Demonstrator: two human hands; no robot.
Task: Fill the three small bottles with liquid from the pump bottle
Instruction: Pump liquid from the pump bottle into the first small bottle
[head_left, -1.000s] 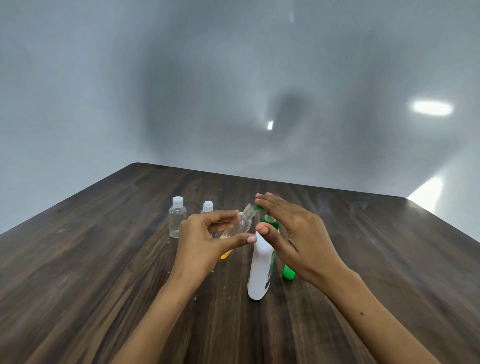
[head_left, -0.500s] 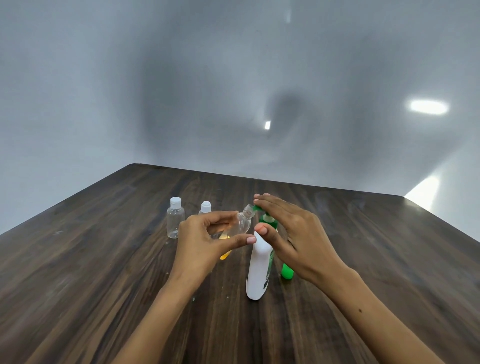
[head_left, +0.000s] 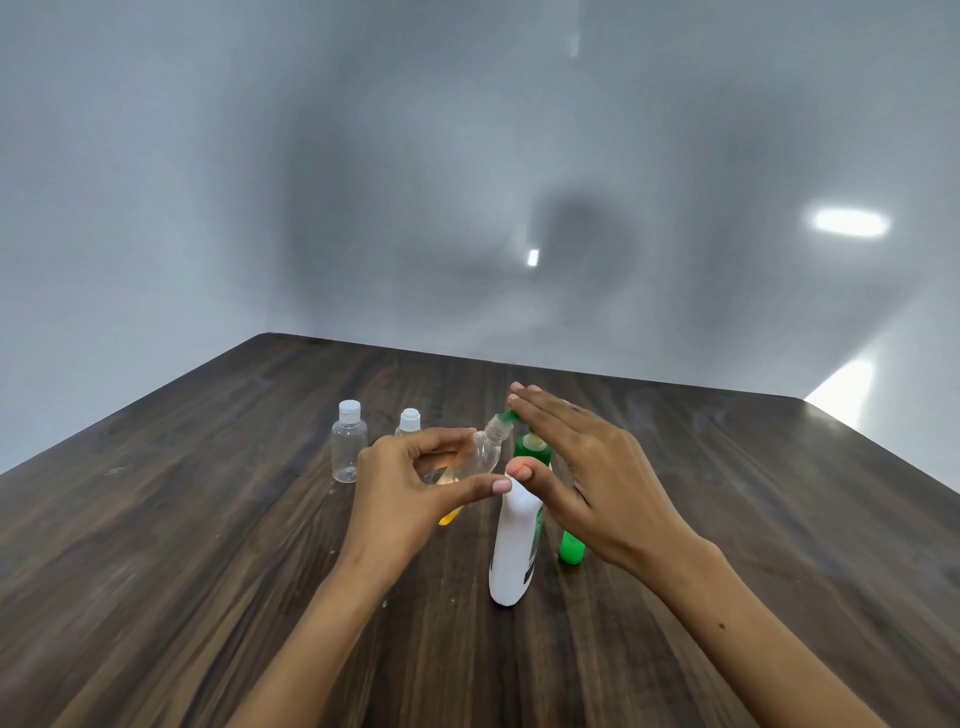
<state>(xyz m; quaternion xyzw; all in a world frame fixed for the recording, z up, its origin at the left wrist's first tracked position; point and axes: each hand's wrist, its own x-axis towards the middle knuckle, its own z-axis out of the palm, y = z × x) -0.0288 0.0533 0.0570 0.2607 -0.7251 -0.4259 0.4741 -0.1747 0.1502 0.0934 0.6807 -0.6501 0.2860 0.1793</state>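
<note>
**Head view: bottle at spout, palm on pump**

Left hand (head_left: 410, 483) pinched a clear small bottle (head_left: 475, 457) between thumb and fingers, tilted, open neck touching the green spout. Some pale liquid sat inside. Right hand (head_left: 587, 467) lay flat, fingers pressed together, over the pump head of the white pump bottle (head_left: 511, 551), thumb against its shoulder. Pump bottle stood upright on the wooden table (head_left: 208, 519). Two capped small bottles (head_left: 349, 441) stood behind the left hand. Green object (head_left: 571, 548) just right of the pump bottle, orange object (head_left: 449, 517) under the left hand; both unclear.
</note>
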